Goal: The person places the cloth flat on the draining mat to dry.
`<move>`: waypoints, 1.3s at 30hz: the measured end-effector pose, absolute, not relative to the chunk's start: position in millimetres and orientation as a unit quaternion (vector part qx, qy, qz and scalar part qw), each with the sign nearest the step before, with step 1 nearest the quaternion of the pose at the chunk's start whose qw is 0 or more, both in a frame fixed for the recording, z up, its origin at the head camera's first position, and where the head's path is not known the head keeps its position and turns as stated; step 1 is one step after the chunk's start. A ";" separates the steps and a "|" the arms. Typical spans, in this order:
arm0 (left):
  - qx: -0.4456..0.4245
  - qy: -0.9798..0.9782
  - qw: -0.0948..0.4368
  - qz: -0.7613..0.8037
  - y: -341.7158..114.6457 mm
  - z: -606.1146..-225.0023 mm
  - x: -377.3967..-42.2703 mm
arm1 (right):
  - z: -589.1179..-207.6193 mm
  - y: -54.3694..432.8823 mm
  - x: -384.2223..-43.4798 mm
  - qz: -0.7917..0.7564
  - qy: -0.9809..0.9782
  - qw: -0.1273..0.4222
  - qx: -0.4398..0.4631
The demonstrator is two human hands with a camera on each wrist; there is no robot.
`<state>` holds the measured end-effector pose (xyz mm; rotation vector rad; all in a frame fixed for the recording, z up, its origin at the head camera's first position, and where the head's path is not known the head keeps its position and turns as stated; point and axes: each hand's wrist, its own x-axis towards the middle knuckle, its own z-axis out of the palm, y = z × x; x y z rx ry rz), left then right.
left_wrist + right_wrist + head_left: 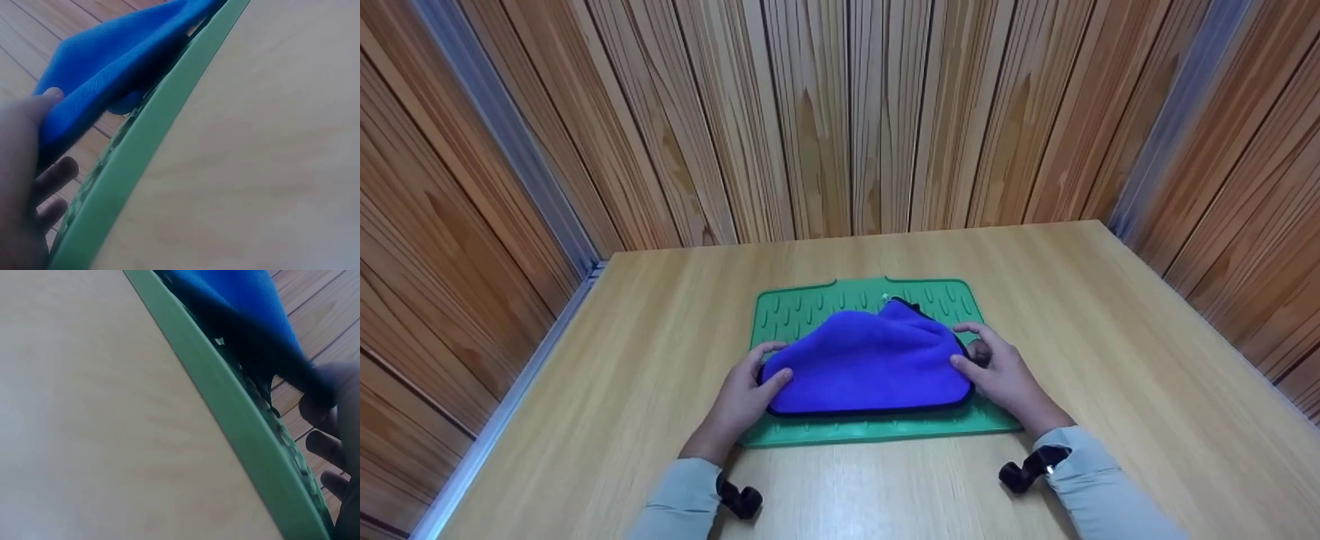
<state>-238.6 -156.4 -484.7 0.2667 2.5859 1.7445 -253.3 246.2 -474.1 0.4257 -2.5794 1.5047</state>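
Cloth [866, 367] is held over the green mat [791, 311] on the table [585, 427]: our left grip [746, 390] pinches its left edge, our right grip [999, 371] its right. We judge this a positioning step; the next move calls for even tension.

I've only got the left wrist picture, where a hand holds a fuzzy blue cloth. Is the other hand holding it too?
Observer: Yes. In the head view, the right hand pinches the right side of the fuzzy blue cloth, thumb on top.
Operator: I just see a green strip. What's the whole green thing like?
Observer: It's a roughly rectangular green mat, with rows of long, narrow marks showing beyond the cloth.
Operator: Does the person have sleeves? I can't see any!
Observer: Yes, the head view shows pale grey-green fabric sleeves on both arms.
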 end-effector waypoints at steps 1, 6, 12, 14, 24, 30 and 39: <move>0.089 0.826 0.007 0.556 -156.9 -484.5 -238.1 | -474.0 248.2 -252.3 0.502 -0.851 0.063 0.140; 0.127 0.823 0.029 0.553 -159.7 -483.3 -237.3 | -480.6 259.5 -253.2 0.478 -0.859 0.074 0.170; 0.148 0.821 0.039 0.550 -159.8 -484.1 -237.1 | -486.5 265.3 -257.8 0.429 -0.878 0.072 0.202; 0.133 0.821 0.035 0.555 -158.2 -483.6 -236.8 | -484.2 264.0 -259.2 0.431 -0.879 0.061 0.194; 0.093 0.788 0.010 0.608 -141.5 -481.6 -242.3 | -475.4 238.5 -275.9 0.506 -0.853 0.062 0.109; 0.068 0.755 -0.051 0.650 -140.7 -483.6 -244.5 | -478.7 233.0 -278.2 0.547 -0.824 0.097 0.110; 0.116 0.719 -0.022 0.685 -145.4 -482.8 -238.7 | -481.5 241.0 -268.8 0.607 -0.778 0.119 0.112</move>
